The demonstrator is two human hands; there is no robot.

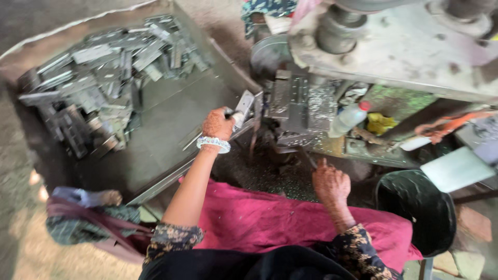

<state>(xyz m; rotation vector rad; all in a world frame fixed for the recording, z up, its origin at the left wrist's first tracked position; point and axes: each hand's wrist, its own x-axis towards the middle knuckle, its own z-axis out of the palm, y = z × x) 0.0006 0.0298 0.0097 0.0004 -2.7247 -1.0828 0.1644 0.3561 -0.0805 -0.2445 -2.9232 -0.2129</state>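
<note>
My left hand (218, 123), with a white beaded bracelet on the wrist, is closed around a thin tool that touches a small flat metal piece (244, 103) at the left side of the press die (295, 106). My right hand (330, 182) rests lower, by a dark rod (307, 157) that slants down from the die; whether it grips the rod is unclear. The heavy grey press machine (410, 41) fills the upper right. A pink cloth (270, 218) covers my lap.
A large metal tray (171, 135) at the left holds a heap of several grey metal pieces (104, 72). A plastic bottle with a red cap (348, 118) lies by the die. A black bucket (415, 207) stands at the right, a cloth bag (88, 223) at the lower left.
</note>
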